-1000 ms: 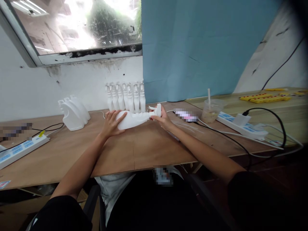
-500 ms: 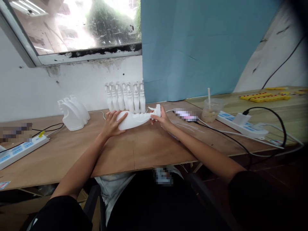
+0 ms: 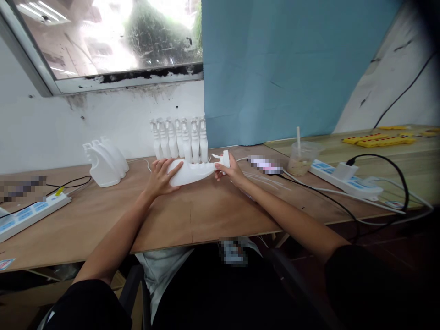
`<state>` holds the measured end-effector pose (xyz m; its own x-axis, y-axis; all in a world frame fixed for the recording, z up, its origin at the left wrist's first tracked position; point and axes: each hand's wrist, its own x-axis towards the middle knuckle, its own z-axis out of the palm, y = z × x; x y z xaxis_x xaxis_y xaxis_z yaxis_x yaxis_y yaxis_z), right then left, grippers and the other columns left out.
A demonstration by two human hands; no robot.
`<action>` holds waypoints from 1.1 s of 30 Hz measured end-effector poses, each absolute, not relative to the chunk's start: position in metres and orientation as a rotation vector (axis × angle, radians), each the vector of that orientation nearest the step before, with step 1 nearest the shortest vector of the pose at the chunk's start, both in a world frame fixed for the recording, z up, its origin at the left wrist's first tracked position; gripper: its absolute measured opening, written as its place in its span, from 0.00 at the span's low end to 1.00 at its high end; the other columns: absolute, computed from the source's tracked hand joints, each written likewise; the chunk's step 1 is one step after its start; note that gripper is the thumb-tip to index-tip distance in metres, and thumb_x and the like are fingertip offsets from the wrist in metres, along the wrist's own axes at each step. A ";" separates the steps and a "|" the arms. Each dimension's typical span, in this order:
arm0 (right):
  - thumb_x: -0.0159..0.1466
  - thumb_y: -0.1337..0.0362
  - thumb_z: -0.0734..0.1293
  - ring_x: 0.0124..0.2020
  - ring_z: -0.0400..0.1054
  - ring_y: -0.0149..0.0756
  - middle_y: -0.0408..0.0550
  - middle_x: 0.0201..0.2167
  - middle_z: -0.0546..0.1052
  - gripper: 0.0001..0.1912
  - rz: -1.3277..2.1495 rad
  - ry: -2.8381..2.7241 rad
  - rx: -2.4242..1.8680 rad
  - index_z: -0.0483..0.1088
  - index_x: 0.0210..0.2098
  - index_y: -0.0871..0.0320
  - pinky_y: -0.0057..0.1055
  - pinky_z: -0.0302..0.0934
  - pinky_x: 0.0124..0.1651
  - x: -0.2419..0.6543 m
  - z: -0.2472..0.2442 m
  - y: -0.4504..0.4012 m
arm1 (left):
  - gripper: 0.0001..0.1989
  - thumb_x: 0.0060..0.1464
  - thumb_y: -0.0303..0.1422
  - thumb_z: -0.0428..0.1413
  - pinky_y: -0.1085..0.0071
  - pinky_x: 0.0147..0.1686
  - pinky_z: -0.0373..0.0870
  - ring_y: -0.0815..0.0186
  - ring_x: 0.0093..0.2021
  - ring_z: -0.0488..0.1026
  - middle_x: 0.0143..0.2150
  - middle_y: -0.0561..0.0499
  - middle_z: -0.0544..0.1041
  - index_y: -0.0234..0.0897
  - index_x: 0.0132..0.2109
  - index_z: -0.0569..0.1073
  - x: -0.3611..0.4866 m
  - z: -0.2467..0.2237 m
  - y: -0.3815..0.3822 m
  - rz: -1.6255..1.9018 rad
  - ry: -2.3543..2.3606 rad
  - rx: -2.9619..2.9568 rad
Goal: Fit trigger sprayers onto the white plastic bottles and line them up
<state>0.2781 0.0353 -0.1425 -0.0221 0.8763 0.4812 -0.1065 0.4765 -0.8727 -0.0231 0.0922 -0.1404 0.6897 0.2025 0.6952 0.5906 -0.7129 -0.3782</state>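
A white plastic spray bottle (image 3: 192, 173) lies tilted on its side between my hands, just above or on the wooden table. My left hand (image 3: 161, 176) is wrapped round its wide bottom end, with a ring on one finger. At the neck end, my right hand (image 3: 233, 170) grips the white trigger sprayer head (image 3: 225, 158), its fingers closed round it. The trigger points up and to the left. Behind the bottle, several white spray bottles (image 3: 186, 140) with sprayer heads stand upright in a group by the wall.
Several white bottles without sprayers (image 3: 105, 167) stand at the left. Thin white tubes (image 3: 266, 179) lie right of my right hand, near a phone (image 3: 265, 164), a plastic cup with a straw (image 3: 298, 158) and a power strip (image 3: 347, 178). Another power strip (image 3: 34, 215) lies far left.
My right hand and the sprayer head have turned slightly at the bottle's neck. The left hand keeps its hold, and the bottle has barely moved.
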 end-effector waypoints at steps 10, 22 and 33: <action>0.53 0.57 0.72 0.16 0.55 0.26 0.36 0.21 0.65 0.18 0.752 -1.216 -0.785 0.60 0.36 0.52 0.23 0.44 0.13 0.276 -0.144 0.037 | 0.40 0.49 0.48 0.58 0.51 0.56 0.49 0.45 0.58 0.58 0.62 0.38 0.61 0.41 0.66 0.58 -0.019 -0.142 0.091 -0.900 -0.585 -2.310; 0.54 0.52 0.72 0.17 0.56 0.24 0.37 0.25 0.66 0.21 0.742 -1.241 -0.829 0.59 0.38 0.52 0.22 0.47 0.15 0.275 -0.144 0.038 | 0.39 0.49 0.50 0.58 0.53 0.56 0.50 0.46 0.57 0.59 0.61 0.38 0.63 0.41 0.65 0.61 -0.020 -0.140 0.090 -0.913 -0.606 -2.271; 0.57 0.48 0.69 0.19 0.59 0.25 0.35 0.22 0.66 0.21 0.759 -1.371 -0.816 0.58 0.40 0.52 0.20 0.49 0.17 0.281 -0.140 0.033 | 0.43 0.46 0.47 0.61 0.53 0.55 0.50 0.46 0.56 0.59 0.61 0.40 0.62 0.43 0.67 0.57 -0.020 -0.138 0.093 -1.002 -0.528 -2.295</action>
<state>0.2811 0.0330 -0.1398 0.0606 0.8496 0.5239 0.0070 0.5245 -0.8514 -0.0198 0.0927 -0.1384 0.6406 0.1245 0.7577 0.5549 -0.7571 -0.3448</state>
